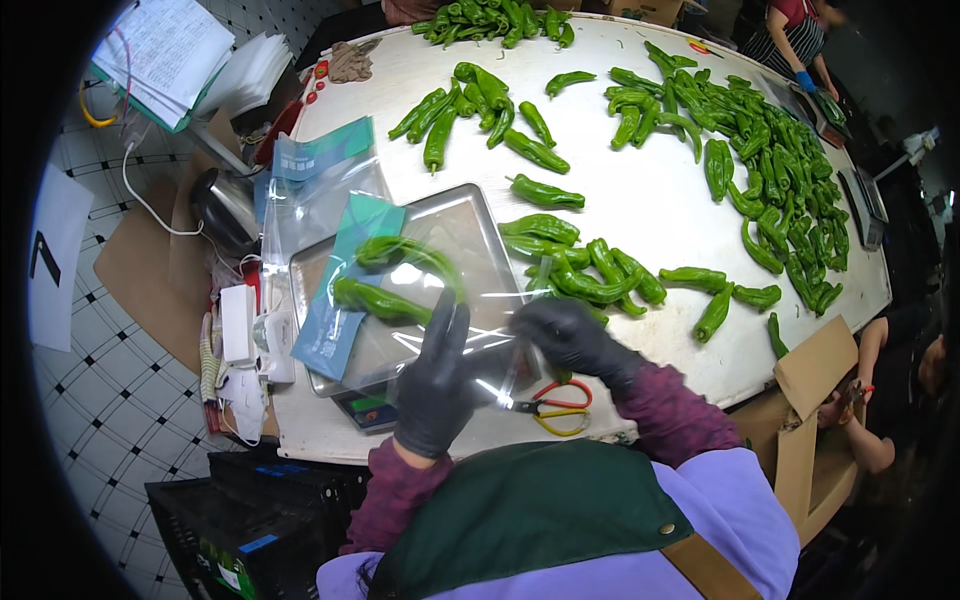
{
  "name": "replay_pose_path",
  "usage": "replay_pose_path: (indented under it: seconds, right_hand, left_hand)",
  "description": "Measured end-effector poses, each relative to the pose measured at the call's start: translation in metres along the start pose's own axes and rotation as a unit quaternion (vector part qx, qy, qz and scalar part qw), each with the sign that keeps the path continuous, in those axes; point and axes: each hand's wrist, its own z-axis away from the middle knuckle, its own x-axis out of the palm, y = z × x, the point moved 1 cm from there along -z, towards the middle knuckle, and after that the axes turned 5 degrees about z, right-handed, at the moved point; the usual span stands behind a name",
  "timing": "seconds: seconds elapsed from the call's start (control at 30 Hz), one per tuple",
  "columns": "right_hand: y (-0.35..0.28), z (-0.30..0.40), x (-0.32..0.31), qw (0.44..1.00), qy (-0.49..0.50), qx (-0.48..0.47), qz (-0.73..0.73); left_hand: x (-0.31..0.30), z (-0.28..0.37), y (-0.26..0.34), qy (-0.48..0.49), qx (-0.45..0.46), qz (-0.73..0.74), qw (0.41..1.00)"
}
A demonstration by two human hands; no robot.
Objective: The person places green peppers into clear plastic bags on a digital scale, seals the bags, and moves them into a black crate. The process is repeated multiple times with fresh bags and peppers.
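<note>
A clear plastic bag (480, 330) with a teal-and-blue printed band lies across a metal tray (480, 217). Two green peppers (382, 300) are inside it. My left hand (439, 382), in a black glove, lies at the bag with straight fingers reaching to the peppers; whether they are inside or over the film is unclear, and the thumb is hidden. Gloved in black too, my right hand (574, 337) has its fingers curled on the bag's right edge. Loose green peppers (592, 277) lie just beyond it. Scissors (559, 409) with red and yellow handles rest below.
Beneath the tray is a scale (367, 409). More printed bags (322, 180) lie behind it. A large pepper heap (772, 157) covers the table's right side. At the right stands a cardboard box (795, 450), with another person's hands (844, 409) beside it. Black crates (255, 517) stand lower left.
</note>
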Motion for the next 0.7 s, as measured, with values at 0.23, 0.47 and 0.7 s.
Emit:
replay_pose_path:
  seconds: [0.23, 0.47, 0.7]
  right_hand:
    - [0.133, -0.045, -0.052, 0.945, 0.145, 0.292, -0.017]
    - [0.234, -0.154, -0.020, 0.943, 0.115, 0.281, 0.136]
    - [0.279, -0.253, 0.024, 0.907, 0.090, 0.260, 0.318]
  left_hand:
    - [0.001, -0.001, 0.005, 0.004, -0.078, 0.024, 0.997]
    - [-0.008, -0.022, -0.011, 0.005, -0.060, 0.036, 0.998]
    - [-0.012, -0.032, -0.032, -0.072, -0.071, 0.040, 0.994]
